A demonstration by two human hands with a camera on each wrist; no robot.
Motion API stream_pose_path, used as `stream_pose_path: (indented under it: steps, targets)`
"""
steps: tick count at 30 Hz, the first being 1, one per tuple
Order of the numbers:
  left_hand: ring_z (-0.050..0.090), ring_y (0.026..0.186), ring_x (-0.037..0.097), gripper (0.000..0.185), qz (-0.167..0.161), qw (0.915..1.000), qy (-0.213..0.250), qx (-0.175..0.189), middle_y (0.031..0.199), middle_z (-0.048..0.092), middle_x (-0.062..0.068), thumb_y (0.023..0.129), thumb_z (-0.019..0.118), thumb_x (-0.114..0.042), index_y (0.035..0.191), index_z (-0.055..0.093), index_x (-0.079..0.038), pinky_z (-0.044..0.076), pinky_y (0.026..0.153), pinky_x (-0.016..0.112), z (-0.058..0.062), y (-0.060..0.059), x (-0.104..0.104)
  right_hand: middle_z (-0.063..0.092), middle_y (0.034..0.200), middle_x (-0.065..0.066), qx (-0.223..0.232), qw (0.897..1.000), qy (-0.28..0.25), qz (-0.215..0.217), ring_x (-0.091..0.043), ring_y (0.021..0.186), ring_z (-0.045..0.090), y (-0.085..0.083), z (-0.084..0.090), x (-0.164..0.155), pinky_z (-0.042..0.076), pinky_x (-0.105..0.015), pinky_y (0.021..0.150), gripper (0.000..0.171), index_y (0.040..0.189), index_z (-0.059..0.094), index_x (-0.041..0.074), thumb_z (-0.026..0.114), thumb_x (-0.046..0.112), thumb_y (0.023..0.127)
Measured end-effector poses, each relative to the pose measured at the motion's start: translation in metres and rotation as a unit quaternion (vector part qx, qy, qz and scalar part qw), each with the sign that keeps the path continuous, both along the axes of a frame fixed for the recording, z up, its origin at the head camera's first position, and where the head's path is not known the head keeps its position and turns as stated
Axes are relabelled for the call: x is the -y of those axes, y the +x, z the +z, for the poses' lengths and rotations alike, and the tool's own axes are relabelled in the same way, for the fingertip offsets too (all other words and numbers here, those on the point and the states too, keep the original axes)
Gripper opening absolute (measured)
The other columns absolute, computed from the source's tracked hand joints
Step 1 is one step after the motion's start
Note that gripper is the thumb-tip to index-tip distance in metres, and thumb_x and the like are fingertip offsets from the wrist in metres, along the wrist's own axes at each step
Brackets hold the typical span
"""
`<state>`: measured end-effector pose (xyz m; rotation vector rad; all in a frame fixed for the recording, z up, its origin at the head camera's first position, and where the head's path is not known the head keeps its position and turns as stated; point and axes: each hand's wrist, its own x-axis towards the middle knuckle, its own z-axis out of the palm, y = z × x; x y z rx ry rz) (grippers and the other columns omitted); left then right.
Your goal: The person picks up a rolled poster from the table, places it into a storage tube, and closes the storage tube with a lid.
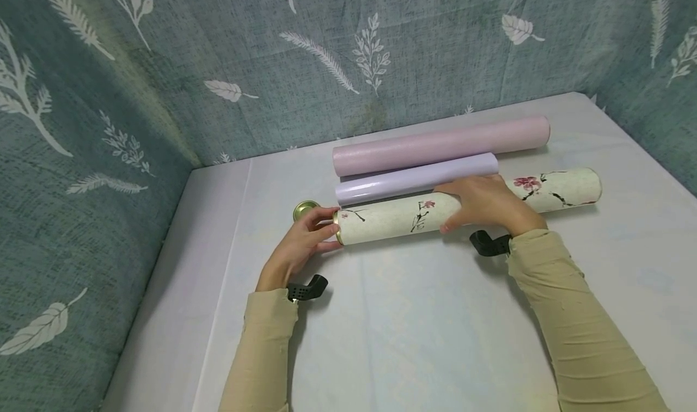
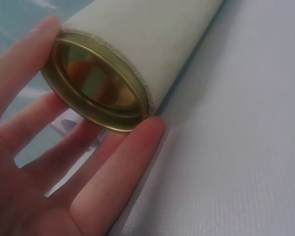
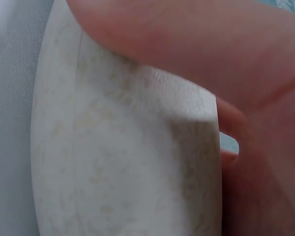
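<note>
A long cream tube (image 1: 392, 219) printed with pink blossoms and dark twigs lies across the white table. My left hand (image 1: 299, 242) grips its left end, thumb and fingers spread around a shiny gold metal end cap (image 2: 108, 83). In the left wrist view the cap is recessed, its rim flush against the tube's edge. My right hand (image 1: 484, 203) holds the tube right of its middle from above, with the thumb on the near side. The right wrist view shows the tube's plain mottled surface (image 3: 118, 162) under that hand. A second gold cap (image 1: 306, 209) lies just behind my left hand, partly hidden by it.
Behind the cream tube lie a shiny lilac tube (image 1: 414, 179) and, farther back, a longer pink tube (image 1: 441, 146). Green leaf-patterned fabric (image 1: 245, 55) hangs at the back and sides of the white table (image 1: 425, 327).
</note>
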<state>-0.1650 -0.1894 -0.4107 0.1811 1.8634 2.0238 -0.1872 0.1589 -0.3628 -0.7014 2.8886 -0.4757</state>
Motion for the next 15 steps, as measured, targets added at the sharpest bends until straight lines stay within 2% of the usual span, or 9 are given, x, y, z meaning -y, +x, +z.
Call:
stream_pose_path:
  steps: [15]
  targets:
    - [0.051, 0.105, 0.029, 0.045, 0.012, 0.9997, -0.023, 0.001, 0.123, 0.044, 0.017, 0.079, 0.066, -0.008, 0.119, 0.047, 0.000, 0.048, 0.080, 0.041, 0.0013, 0.0005, -0.0030, 0.055, 0.122, -0.002, 0.013, 1.000, 0.004, -0.004, -0.029, 0.112, 0.048, -0.0003, 0.0022, -0.0001, 0.026, -0.053, 0.082, 0.082, 0.125, 0.053, 0.019, 0.078, 0.052, 0.054]
